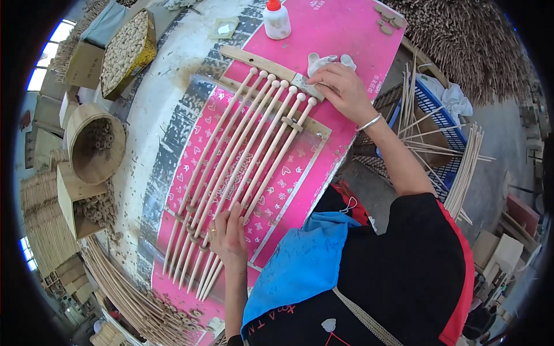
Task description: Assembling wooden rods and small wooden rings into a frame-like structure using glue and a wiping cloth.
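Several pale wooden rods (227, 167) with round ball ends lie side by side, slanting across a pink patterned sheet (283, 179). Wooden rings sit around some of them: one ring piece (292, 124) is near the ball ends, others are by the lower ends. My left hand (229, 237), with a ring on one finger, has its bent fingers around the rightmost rods near their lower part. Beyond the balls runs a flat wooden bar (259, 62). My right hand (343, 92) pinches this bar's right end, beside a crumpled white cloth (329, 62).
A white bottle with a red cap (277, 22) stands at the far edge. To the left are a box of wooden balls (125, 49), a tipped bucket of rings (95, 143) and a long bundle of rods (130, 294). Right, a blue basket (441, 109) holds more sticks.
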Available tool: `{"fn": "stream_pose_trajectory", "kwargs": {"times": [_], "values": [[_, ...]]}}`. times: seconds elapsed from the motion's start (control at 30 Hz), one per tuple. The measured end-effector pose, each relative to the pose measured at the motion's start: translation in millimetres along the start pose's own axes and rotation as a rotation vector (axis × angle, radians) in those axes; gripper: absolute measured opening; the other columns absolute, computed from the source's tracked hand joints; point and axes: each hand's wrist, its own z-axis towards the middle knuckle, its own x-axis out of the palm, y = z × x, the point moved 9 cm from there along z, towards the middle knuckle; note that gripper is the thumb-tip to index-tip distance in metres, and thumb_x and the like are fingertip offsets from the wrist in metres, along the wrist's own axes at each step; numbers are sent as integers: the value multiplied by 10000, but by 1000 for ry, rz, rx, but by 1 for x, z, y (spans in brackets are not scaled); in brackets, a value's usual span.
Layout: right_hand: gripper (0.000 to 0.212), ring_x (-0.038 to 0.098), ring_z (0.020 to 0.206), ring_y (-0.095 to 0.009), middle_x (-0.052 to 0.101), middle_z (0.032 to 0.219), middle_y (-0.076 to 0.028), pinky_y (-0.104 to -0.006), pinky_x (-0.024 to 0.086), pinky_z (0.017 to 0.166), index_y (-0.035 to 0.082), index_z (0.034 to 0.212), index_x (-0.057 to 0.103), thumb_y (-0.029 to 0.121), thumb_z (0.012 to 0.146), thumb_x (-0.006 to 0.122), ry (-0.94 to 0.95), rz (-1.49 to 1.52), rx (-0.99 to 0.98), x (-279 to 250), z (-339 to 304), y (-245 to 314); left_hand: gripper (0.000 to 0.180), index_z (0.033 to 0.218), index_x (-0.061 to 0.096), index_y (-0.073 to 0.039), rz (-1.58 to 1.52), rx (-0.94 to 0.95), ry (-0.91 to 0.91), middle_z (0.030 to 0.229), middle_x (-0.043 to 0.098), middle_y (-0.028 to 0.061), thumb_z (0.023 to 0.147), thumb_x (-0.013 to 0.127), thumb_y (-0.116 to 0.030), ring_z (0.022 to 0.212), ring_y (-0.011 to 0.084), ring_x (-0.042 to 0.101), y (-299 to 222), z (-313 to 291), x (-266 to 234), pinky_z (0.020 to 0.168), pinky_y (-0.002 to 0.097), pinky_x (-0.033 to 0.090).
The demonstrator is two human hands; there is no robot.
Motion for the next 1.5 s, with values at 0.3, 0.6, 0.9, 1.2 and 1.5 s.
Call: {"fn": "stream_pose_trajectory", "kwargs": {"times": [0.3, 0.6, 0.9, 1.2, 1.5], "values": [[452, 639, 1149, -340, 690, 1202, -157, -449, 505, 997, 56, 1302, 673, 236, 894, 746, -141, -7, 169, 1, 46, -47, 467, 1454, 612, -66, 91, -140, -140, 1390, 613, 125, 1004, 673, -175, 1297, 321, 573, 30, 6, -27, 1086, 485, 401], [993, 593, 1321, -317, 590, 1443, -235, -428, 479, 1106, -5, 1507, 449, 398, 734, 924, -126, 234, 358, 74, 131, -131, 685, 1673, 275, -161, 124, -349, -59, 1723, 260, 152, 1091, 472, -464, 1603, 344, 206, 103, 19, -6, 1281, 582, 112], [737, 670, 1172, -219, 686, 1280, -119, -367, 530, 1021, 17, 1385, 558, 269, 788, 909, -59, 549, 458, 87, 130, -130, 673, 1665, 294, -154, 200, -315, 11, 1710, 294, 135, 1094, 466, -465, 1584, 338, 254, 101, 50, 29, 1276, 582, 138], [656, 656, 1187, -229, 674, 1296, -108, -372, 517, 1018, 62, 1437, 584, 285, 865, 814, 312, 376, 138, 12, 61, 1, 624, 1647, 340, -165, 189, -328, -7, 1660, 390, 130, 1100, 448, -444, 1556, 337, 307, 96, 49, 30, 1275, 576, 161], [452, 695, 1011, -275, 702, 1091, -116, -390, 541, 874, 50, 1204, 693, 310, 855, 816, 245, 5, 27, 10, 56, 31, 600, 1637, 365, -176, 197, -323, -35, 1652, 408, 109, 1091, 481, -396, 1555, 319, 318, 94, 51, 27, 1273, 574, 174]]}}
